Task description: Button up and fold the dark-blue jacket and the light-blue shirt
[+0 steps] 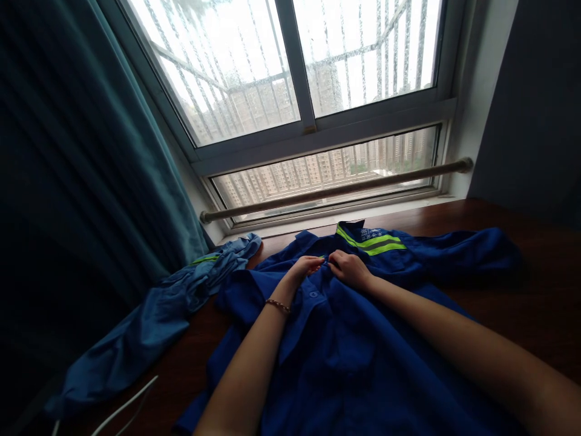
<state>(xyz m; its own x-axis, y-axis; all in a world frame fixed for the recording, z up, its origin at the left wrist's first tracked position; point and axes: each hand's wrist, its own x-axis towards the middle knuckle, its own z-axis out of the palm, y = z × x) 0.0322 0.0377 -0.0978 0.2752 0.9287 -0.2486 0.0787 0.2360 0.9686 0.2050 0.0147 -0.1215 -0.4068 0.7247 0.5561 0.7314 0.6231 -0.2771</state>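
Note:
A blue work jacket [327,351] with a yellow-green and grey reflective stripe [384,244] lies spread over the wooden surface. Both hands meet at its front, where the two edges come together. My left hand [307,266], with a bracelet at the wrist, pinches the cloth at one edge. Close beside it, my right hand [348,267] has its fingers closed on the other edge. Just below the hands a button [313,294] shows on the front flap. What lies right between the fingertips is too small to make out.
A lighter blue garment [149,327] lies crumpled at the left, beside the teal curtain [149,139]. White cables [124,406] run near the lower left. Behind the brown wooden surface [540,272] stands a window with a horizontal rail [336,192] across it.

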